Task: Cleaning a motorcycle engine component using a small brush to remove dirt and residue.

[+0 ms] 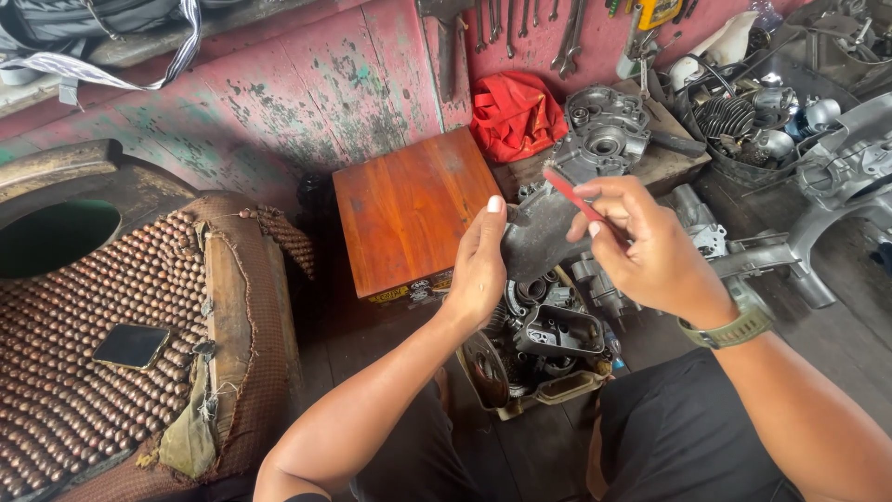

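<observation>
My left hand (478, 265) holds a dark grey metal engine cover (539, 232) upright in front of me, fingers wrapped behind its left edge. My right hand (646, 246) pinches a thin red tool (574, 195), shaped like a blade or file, with its tip laid against the cover's upper edge. A watch with a green strap (734, 328) sits on my right wrist. Below my hands a crate of greasy engine parts (544, 349) rests between my knees.
A polished wooden box (409, 209) stands just left of my hands. A beaded seat (111, 335) with a dark phone (130, 346) lies at left. A grey engine case (604, 135), a red cloth (513, 113), hanging wrenches (567, 37) and metal parts (743, 121) crowd the back and right.
</observation>
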